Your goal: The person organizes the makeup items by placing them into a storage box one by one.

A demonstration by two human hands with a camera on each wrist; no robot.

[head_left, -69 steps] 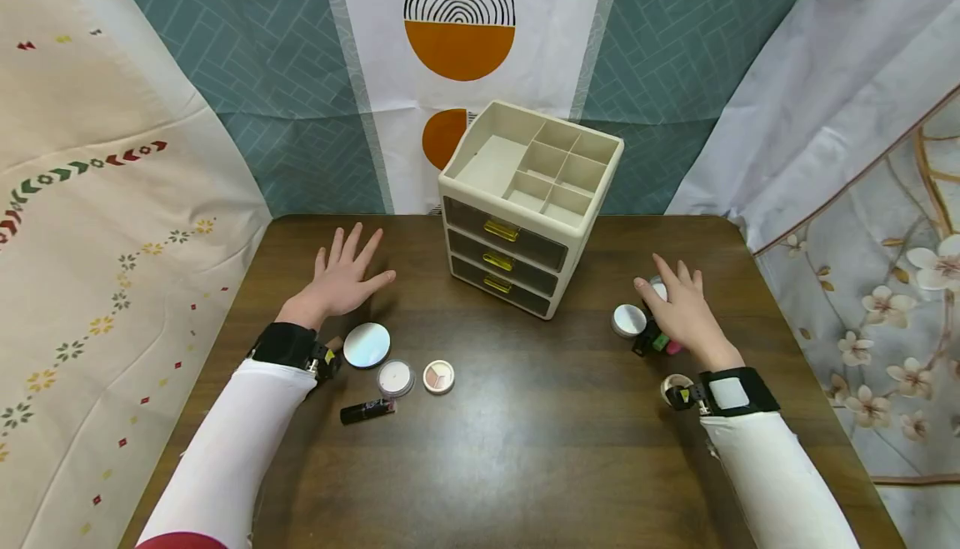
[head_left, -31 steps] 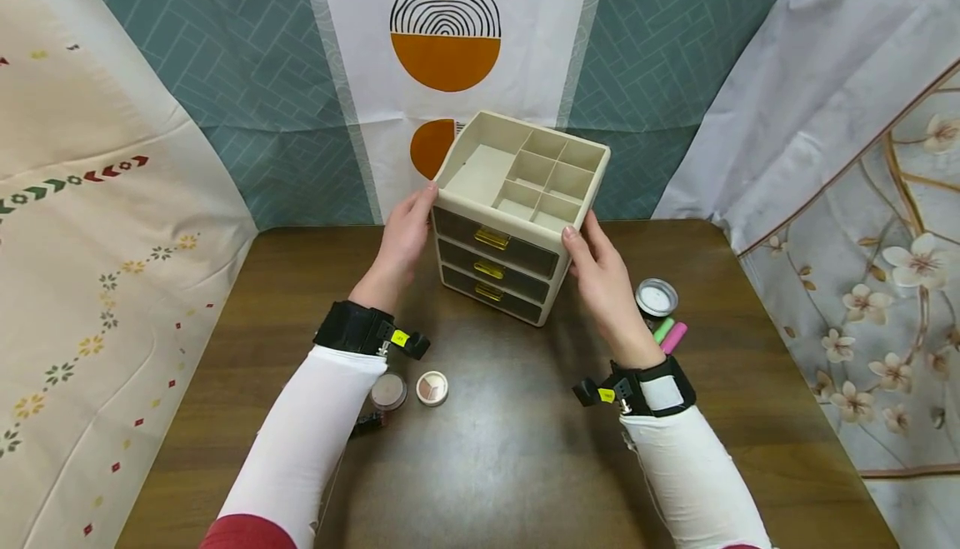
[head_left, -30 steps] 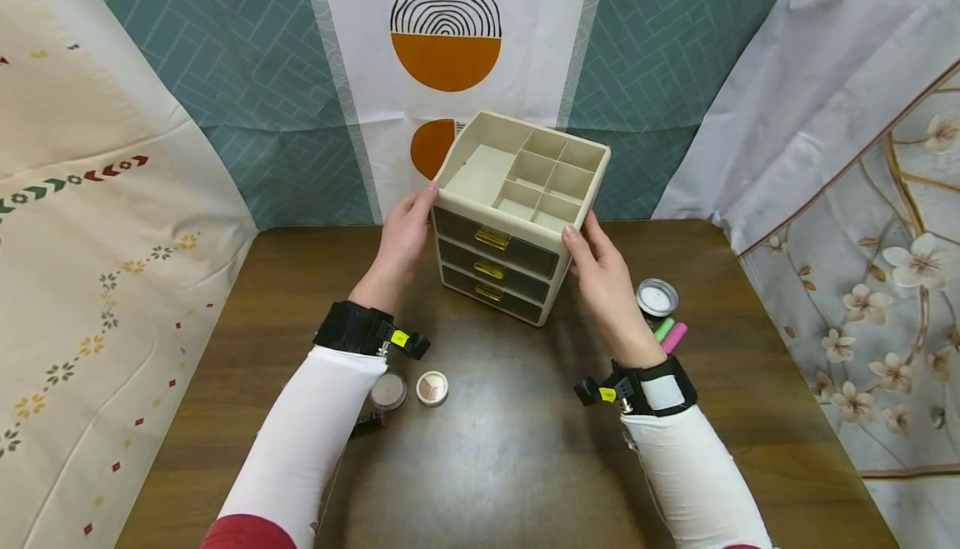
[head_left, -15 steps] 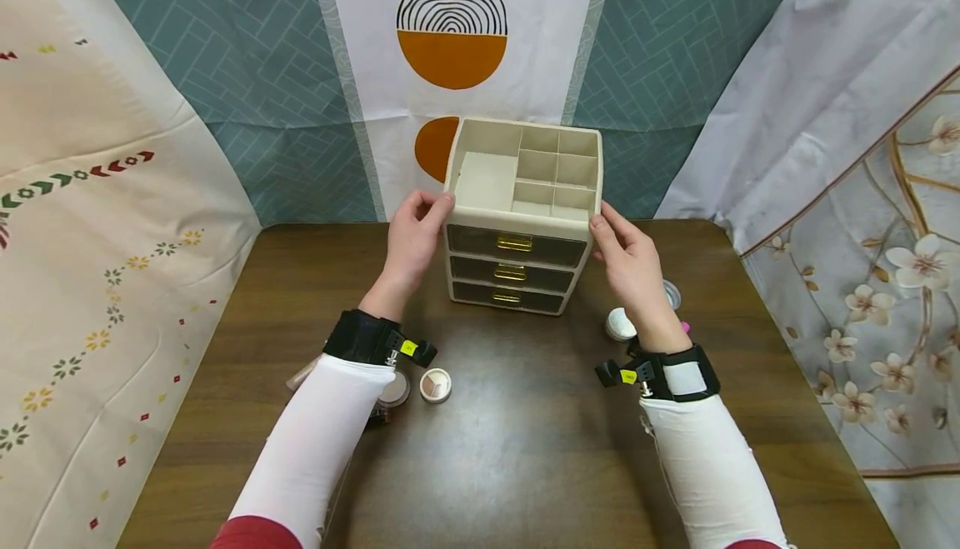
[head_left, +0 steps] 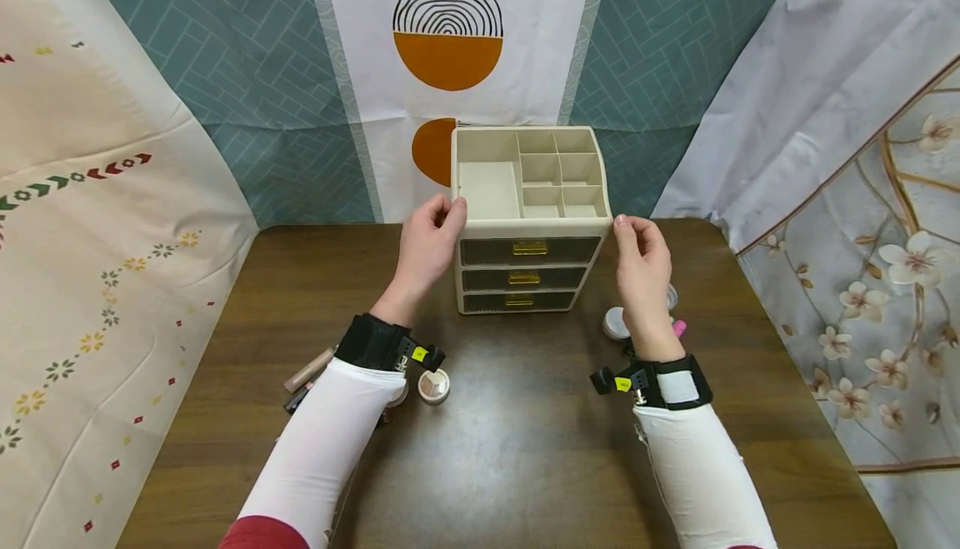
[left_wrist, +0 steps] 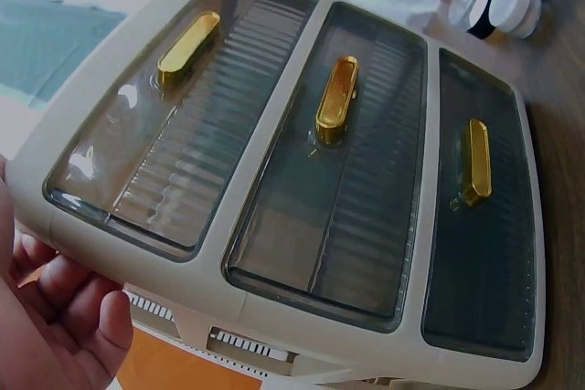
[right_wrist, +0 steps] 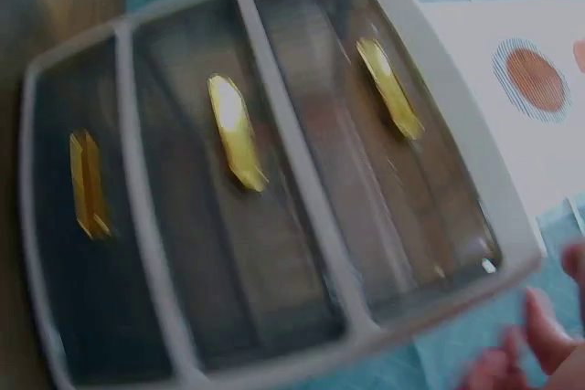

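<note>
A cream organizer (head_left: 536, 229) with several divided top compartments and three dark, gold-handled drawers stands upright at the back of the table, its front facing the camera. My left hand (head_left: 427, 249) holds its upper left front corner; the left wrist view shows curled fingers (left_wrist: 91, 312) beside the frame. At the upper right corner is my right hand (head_left: 647, 282), its thumb tip close against the edge. The blurred right wrist view shows its loosely bent fingers (right_wrist: 539, 326) slightly off the corner. All three drawers (left_wrist: 334, 171) are closed.
A round three-colour palette (head_left: 433, 386) lies front-centre. Slim tubes (head_left: 309, 370) and a partly hidden round case lie by the left forearm. A white round jar (head_left: 616, 323), a pink item (head_left: 678, 328) and dark items sit beside the right hand. Patterned cloths (head_left: 285, 99) hang behind and at both sides.
The organizer has turned from an angled stance to face front, and its top has shifted slightly right. Both hands, earlier apart over the table, came to its front corners and moved right with it.
</note>
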